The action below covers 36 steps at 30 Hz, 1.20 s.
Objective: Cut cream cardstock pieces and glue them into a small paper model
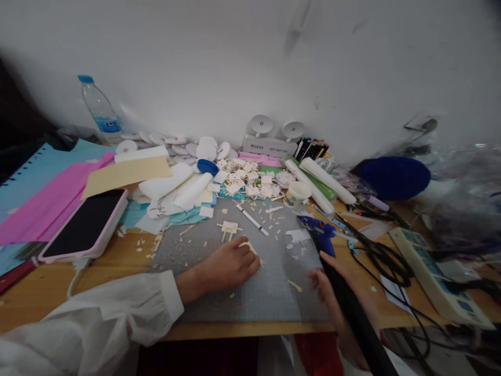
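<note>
My left hand (230, 263) rests on the grey cutting mat (274, 297), its fingers curled over a small pale piece (247, 245) that shows partly beyond the knuckles. Just behind it lies a small cream figure with thin legs (229, 228). At the mat's right side my right hand (338, 292) is blurred, fingers apart, beside a long black object that crosses in front of it. A blue glue gun (323, 237) stands just beyond that hand; whether the hand holds either is unclear. A white pen (252, 219) lies on the mat's back part among scraps.
Many similar cream pieces (250, 180) are heaped behind the mat, near a paper cup (298, 192). A phone (86, 224), coloured paper and a bottle (99, 109) are left. Black cables (385, 261) and a power strip (434, 277) lie right.
</note>
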Each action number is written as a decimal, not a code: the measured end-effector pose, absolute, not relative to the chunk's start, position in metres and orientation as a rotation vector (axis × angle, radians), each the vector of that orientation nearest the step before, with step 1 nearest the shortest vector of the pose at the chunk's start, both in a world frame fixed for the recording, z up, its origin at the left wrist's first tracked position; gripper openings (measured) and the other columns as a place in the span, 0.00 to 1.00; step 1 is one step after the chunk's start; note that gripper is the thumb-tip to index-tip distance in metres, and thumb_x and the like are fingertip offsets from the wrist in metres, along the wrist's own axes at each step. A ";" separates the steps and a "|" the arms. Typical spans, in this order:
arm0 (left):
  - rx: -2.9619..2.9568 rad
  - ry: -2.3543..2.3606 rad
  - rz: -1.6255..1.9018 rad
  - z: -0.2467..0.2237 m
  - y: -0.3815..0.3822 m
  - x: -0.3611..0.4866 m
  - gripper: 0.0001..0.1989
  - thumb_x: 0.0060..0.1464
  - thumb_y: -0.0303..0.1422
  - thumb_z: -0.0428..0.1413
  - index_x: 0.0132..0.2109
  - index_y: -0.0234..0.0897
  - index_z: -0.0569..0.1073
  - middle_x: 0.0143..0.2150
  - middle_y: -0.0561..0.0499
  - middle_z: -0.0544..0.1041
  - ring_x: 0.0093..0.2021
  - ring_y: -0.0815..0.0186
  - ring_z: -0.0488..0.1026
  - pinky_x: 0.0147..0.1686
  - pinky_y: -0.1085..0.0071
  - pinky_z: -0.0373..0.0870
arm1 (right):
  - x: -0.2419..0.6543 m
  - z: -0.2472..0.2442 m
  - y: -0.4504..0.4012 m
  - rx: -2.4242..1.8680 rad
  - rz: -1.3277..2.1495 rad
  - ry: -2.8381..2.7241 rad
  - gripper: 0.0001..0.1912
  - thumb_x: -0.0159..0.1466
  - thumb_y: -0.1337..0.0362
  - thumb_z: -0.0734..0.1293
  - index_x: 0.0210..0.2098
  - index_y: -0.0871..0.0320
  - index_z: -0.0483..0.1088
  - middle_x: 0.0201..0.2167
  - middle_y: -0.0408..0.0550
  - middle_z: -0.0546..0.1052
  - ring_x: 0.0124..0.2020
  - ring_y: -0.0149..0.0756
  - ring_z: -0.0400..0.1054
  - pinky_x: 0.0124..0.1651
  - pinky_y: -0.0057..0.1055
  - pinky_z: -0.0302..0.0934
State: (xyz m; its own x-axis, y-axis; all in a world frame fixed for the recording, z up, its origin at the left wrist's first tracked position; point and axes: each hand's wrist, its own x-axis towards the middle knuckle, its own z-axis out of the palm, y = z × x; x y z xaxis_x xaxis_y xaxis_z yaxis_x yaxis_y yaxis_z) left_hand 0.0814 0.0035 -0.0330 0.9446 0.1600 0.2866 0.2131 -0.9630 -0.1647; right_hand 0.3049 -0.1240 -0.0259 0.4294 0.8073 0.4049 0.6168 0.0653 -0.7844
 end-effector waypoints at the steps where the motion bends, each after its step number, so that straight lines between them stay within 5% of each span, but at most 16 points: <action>1: -2.931 -0.278 -0.459 -0.031 0.004 0.081 0.08 0.62 0.25 0.48 0.40 0.32 0.72 0.32 0.48 0.76 0.34 0.62 0.71 0.49 0.59 0.63 | 0.302 -0.024 -0.113 -1.585 0.258 -1.266 0.19 0.62 0.59 0.66 0.52 0.54 0.68 0.29 0.47 0.78 0.25 0.36 0.72 0.27 0.32 0.69; 7: -3.110 -1.433 -1.367 -0.003 0.017 0.068 0.12 0.63 0.32 0.45 0.35 0.34 0.71 0.30 0.50 0.74 0.31 0.65 0.71 0.32 0.71 0.67 | 0.275 -0.007 -0.043 -1.138 0.674 -1.344 0.25 0.60 0.64 0.69 0.55 0.49 0.61 0.43 0.49 0.76 0.42 0.40 0.73 0.44 0.39 0.69; 12: -3.063 -2.118 -1.756 0.006 0.023 0.047 0.15 0.60 0.39 0.48 0.30 0.34 0.71 0.24 0.54 0.71 0.27 0.68 0.70 0.28 0.74 0.67 | 0.240 -0.019 -0.009 -0.835 1.068 -1.437 0.32 0.56 0.64 0.72 0.56 0.46 0.58 0.40 0.46 0.75 0.38 0.35 0.73 0.37 0.32 0.69; 19: -2.951 -2.395 -2.145 -0.020 0.013 0.042 0.12 0.58 0.40 0.52 0.34 0.35 0.72 0.30 0.53 0.74 0.31 0.67 0.71 0.34 0.72 0.69 | 0.216 -0.045 -0.012 -0.925 1.127 -1.406 0.24 0.58 0.66 0.69 0.52 0.47 0.61 0.30 0.39 0.73 0.28 0.28 0.70 0.29 0.25 0.66; 29: -3.325 -2.207 -2.033 -0.028 0.015 0.035 0.10 0.54 0.36 0.57 0.40 0.35 0.71 0.37 0.49 0.74 0.39 0.65 0.72 0.41 0.69 0.70 | 0.215 -0.051 -0.015 -1.105 1.056 -1.323 0.24 0.58 0.69 0.68 0.52 0.49 0.59 0.29 0.38 0.73 0.28 0.27 0.69 0.29 0.22 0.65; 36: -3.569 -2.360 -1.640 -0.038 0.011 0.032 0.08 0.52 0.32 0.60 0.37 0.34 0.70 0.33 0.53 0.73 0.33 0.68 0.72 0.32 0.73 0.69 | 0.218 -0.047 -0.016 -1.100 1.012 -1.312 0.23 0.58 0.67 0.68 0.51 0.49 0.60 0.30 0.39 0.72 0.29 0.28 0.69 0.31 0.25 0.66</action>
